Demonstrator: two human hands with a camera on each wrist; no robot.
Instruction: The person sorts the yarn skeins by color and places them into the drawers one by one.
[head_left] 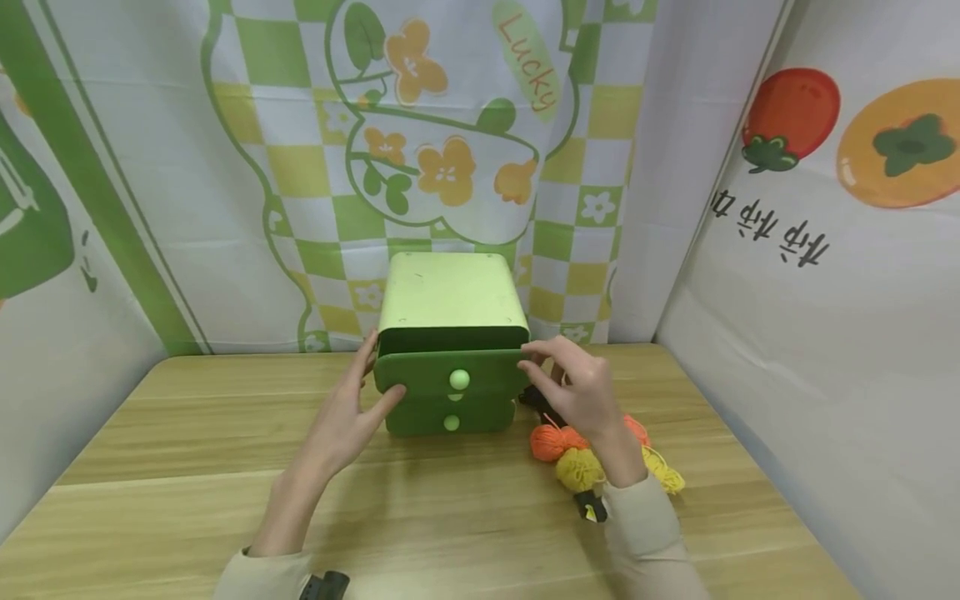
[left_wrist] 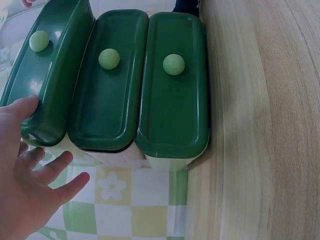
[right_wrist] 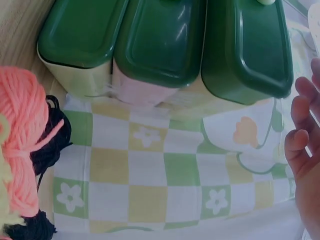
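— Both hands: where, and how?
— Left hand (head_left: 347,417) and right hand (head_left: 577,392), fingers straight, flank the top drawer (head_left: 450,372), pulled out from the green cabinet (head_left: 448,302) at mid-table (head_left: 187,467).

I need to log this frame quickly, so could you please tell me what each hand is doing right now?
Left hand: open, fingers touching the left end of the top drawer.
Right hand: open, fingertips at the drawer's right end, gripping nothing.
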